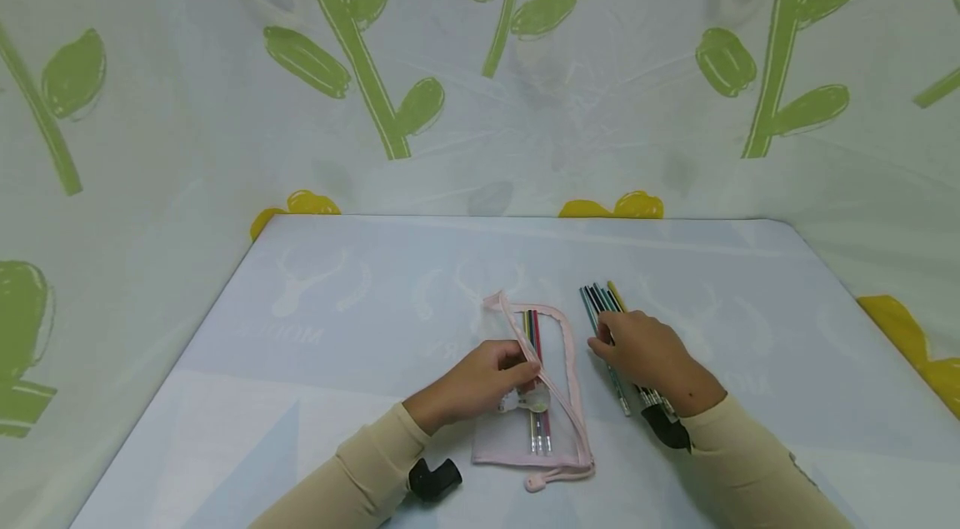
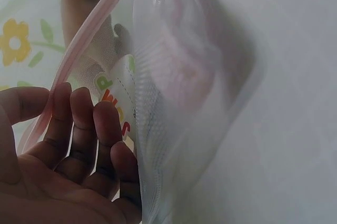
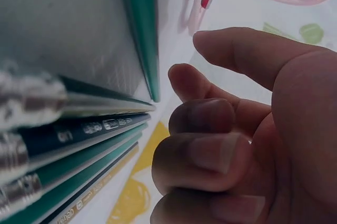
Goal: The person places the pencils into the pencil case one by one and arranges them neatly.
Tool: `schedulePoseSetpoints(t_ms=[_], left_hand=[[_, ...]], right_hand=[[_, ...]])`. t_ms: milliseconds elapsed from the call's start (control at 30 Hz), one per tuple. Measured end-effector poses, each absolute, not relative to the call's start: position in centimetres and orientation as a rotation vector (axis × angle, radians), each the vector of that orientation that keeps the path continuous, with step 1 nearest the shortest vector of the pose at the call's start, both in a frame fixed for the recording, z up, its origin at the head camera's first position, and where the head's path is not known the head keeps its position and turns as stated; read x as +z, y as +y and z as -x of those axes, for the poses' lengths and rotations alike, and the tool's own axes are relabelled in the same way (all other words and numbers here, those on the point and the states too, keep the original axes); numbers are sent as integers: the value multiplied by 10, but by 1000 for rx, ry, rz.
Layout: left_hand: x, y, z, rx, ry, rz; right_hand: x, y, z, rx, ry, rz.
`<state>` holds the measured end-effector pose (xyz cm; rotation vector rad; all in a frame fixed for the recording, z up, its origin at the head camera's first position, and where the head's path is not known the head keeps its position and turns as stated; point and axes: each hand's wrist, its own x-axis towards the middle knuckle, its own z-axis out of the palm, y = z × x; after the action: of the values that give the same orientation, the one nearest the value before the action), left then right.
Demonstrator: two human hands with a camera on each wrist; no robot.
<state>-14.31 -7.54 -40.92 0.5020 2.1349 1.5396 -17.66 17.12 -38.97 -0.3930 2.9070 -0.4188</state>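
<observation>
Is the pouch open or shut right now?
Open: the left hand pinches one pink edge of the pouch, and a gap separates it from the opposite edge.

1. The pale surface (image 1: 352, 329) spreads under both grips, its far edge well beyond the left grip (image 1: 480, 383) and the right grip (image 1: 648, 350)
2. Faint antlered prints mark it beyond the grips; a light blue triangle (image 1: 255, 471) is printed left of the left grip
3. Below the left grip lies a mesh pouch (image 1: 570, 346) with pink edging, one strip of which that grip pinches
4. Below the right grip lies a bunch of pencils (image 1: 596, 300), mostly teal and dark, one yellowish, their ends showing past that grip, apart from the pouch
</observation>
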Motion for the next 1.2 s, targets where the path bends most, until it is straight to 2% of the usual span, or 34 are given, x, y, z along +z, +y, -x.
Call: schedulePoseSetpoints(t_ms=[1200], left_hand=[[-411, -75, 143, 1540, 2129, -493]], right_hand=[[-403, 175, 182, -364, 2840, 378]])
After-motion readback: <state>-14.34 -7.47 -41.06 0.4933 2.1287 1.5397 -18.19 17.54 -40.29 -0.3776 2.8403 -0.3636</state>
